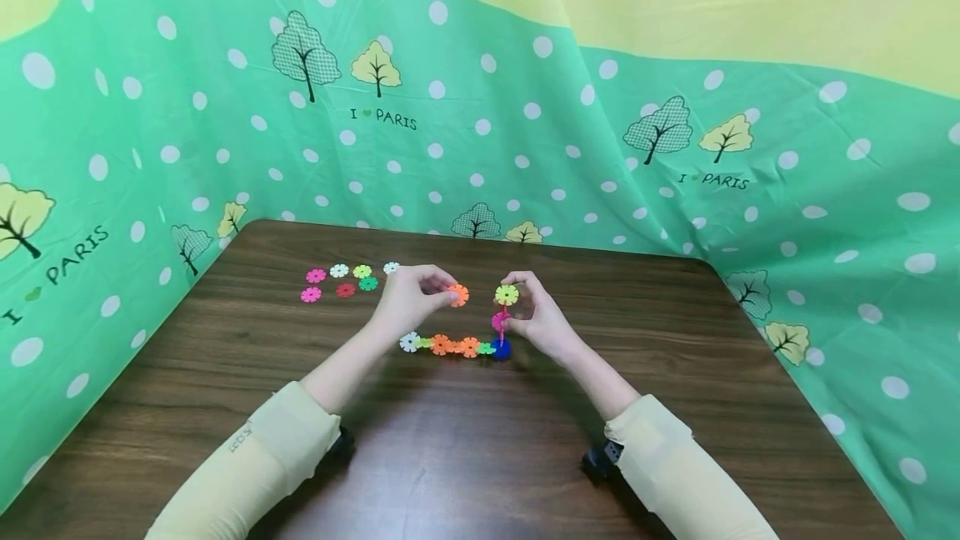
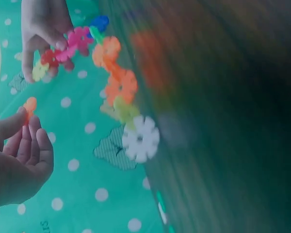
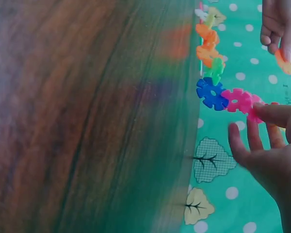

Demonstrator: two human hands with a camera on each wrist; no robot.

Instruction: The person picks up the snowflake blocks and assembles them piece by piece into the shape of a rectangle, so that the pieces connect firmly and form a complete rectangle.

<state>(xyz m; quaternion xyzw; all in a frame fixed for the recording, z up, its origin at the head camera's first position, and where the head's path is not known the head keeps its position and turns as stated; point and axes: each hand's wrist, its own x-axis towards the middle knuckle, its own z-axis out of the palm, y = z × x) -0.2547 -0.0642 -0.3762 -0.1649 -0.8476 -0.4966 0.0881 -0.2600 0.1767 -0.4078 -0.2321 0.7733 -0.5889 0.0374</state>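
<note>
My left hand (image 1: 405,298) pinches a loose orange snowflake disc (image 1: 460,296) between thumb and fingers. Across from it, my right hand (image 1: 546,322) grips one end of a chain of interlocked snowflake discs by its pink disc (image 3: 238,100), with a red one (image 2: 49,58) and a yellow-green one (image 1: 507,295) at the tip. From the blue disc (image 1: 502,349) the chain bends left through green, orange (image 1: 441,345) and yellow-green pieces to a white disc (image 1: 409,342). A small gap separates the loose disc from the yellow-green tip.
Several loose discs lie on the brown wooden table (image 1: 675,373) beyond my left hand, among them pink (image 1: 311,295), red (image 1: 345,290), green (image 1: 368,282) and white (image 1: 339,271). A green dotted cloth (image 1: 480,157) hangs behind the table and along its sides.
</note>
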